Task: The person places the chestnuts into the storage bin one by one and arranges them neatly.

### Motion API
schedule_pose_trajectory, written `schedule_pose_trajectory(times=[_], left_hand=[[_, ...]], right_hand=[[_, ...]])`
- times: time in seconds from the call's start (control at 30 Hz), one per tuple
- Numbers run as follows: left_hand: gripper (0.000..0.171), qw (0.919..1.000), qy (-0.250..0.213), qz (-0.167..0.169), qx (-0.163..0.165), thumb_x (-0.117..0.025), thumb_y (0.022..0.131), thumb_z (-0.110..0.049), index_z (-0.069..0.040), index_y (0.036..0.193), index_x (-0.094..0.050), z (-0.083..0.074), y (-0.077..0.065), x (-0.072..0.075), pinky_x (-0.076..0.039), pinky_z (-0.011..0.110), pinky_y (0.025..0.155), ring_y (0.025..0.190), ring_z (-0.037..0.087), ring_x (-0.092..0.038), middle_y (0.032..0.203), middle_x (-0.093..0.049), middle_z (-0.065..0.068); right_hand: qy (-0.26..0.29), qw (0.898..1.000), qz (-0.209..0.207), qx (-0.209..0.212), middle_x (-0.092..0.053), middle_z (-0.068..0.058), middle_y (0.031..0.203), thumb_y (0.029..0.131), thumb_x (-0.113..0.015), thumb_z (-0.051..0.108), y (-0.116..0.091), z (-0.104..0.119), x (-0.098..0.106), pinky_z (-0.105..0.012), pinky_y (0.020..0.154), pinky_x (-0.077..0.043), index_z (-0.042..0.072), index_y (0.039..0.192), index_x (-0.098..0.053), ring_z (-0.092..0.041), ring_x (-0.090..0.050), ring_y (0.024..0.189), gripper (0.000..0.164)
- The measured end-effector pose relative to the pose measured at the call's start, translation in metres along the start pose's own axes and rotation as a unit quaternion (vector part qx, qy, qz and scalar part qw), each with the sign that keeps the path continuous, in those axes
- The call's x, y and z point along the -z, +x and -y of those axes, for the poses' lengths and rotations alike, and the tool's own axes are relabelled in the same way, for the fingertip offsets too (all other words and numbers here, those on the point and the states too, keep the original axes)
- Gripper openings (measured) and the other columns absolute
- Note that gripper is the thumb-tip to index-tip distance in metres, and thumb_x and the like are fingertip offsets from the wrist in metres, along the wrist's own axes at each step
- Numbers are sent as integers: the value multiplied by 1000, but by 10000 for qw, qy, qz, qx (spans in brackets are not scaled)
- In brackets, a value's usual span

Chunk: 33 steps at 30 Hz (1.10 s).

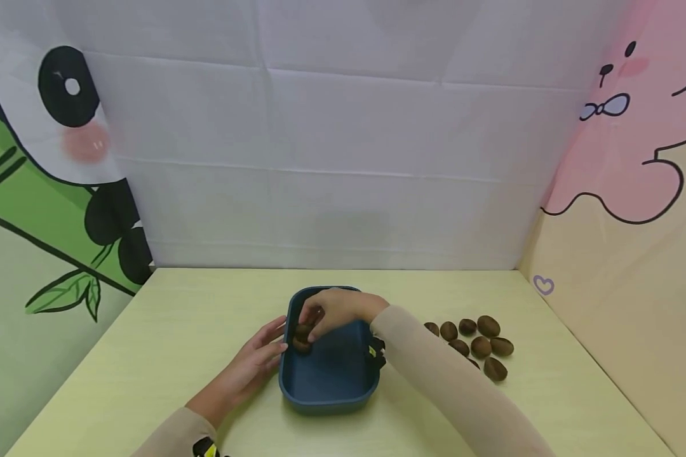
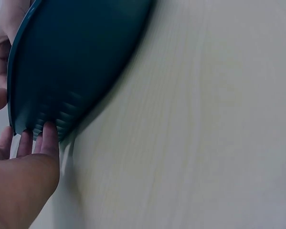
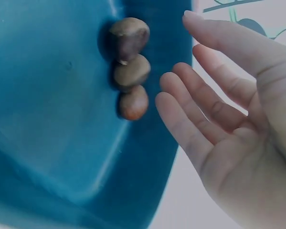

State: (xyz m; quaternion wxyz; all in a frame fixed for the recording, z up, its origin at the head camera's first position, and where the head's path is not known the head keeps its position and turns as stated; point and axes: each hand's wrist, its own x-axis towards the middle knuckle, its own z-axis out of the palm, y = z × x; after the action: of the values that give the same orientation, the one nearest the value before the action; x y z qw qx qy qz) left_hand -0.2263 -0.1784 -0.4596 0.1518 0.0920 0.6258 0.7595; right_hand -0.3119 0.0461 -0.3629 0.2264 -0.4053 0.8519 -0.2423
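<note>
A dark blue rectangular tray (image 1: 328,387) stands on the table, its ridged outer wall (image 2: 95,43) filling the top of the left wrist view. My left hand (image 1: 257,362) touches the tray's left side with fairly straight fingers (image 2: 49,138); the thumb is at the rim. Over the tray's inside, my right hand (image 1: 334,311) is beside the left wall, thumb and fingers apart. Three brown chestnuts (image 3: 132,72) lie in a row along that wall, just beyond the right fingertips (image 3: 166,102). Nothing shows between those fingers. In the head view the right hand partly hides the chestnuts (image 1: 302,346).
Several more chestnuts (image 1: 481,347) lie loose on the pale table (image 1: 549,393) to the right, some covered by the right sleeve (image 1: 434,374). A white cloth backdrop (image 1: 343,209) rises behind, with painted panels on both sides.
</note>
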Motion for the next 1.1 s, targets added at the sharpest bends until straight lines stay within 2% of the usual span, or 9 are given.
schedule_pose_trajectory(times=[0.13,0.27,0.5,0.7,0.9,1.1], left_hand=[[65,10000,1,-46,0,-51,101,-8,-9,159,-21,1,1,-1,-23,52,116,146,39,-24,163,-16,20],[64,10000,11,-83,-30,-50,101,-7,-8,159,-21,1,2,-1,-25,50,115,146,39,-24,163,-17,20],[64,9998,36,-196,1,-51,101,-6,-8,158,-23,2,2,-2,-29,48,114,145,38,-26,162,-18,20],[64,9999,-6,-168,-15,-50,101,-6,-8,158,-22,1,2,-1,-28,49,115,145,39,-25,162,-18,21],[65,9999,-37,-140,-57,-51,100,-5,-7,158,-21,1,1,-1,-25,51,115,146,39,-23,162,-17,21],[66,9998,56,-142,-84,-52,100,-6,-6,158,-20,1,0,-2,-27,50,115,146,40,-23,162,-17,22]], right_hand=[[-148,9998,-19,153,-67,2,116,86,-81,24,-12,-1,8,-21,89,-49,11,120,-68,-14,-64,107,38],[-146,9998,-53,156,-66,6,115,86,-81,24,-31,0,15,-22,87,-50,16,118,-68,-18,-65,109,36],[-83,9994,-247,235,-64,11,111,88,-79,22,-70,-10,23,-23,85,-52,21,116,-67,-5,-64,98,30],[20,9982,-596,102,-64,13,111,91,-76,23,-101,-32,28,-27,89,-51,23,115,-67,-6,-63,98,26],[91,9959,-903,-61,-65,10,111,92,-75,24,-131,-55,31,-31,90,-52,21,115,-67,-11,-64,99,25],[190,9931,-1039,-512,-67,5,108,92,-74,22,-161,-85,20,-32,88,-53,19,113,-68,-12,-63,99,23]])
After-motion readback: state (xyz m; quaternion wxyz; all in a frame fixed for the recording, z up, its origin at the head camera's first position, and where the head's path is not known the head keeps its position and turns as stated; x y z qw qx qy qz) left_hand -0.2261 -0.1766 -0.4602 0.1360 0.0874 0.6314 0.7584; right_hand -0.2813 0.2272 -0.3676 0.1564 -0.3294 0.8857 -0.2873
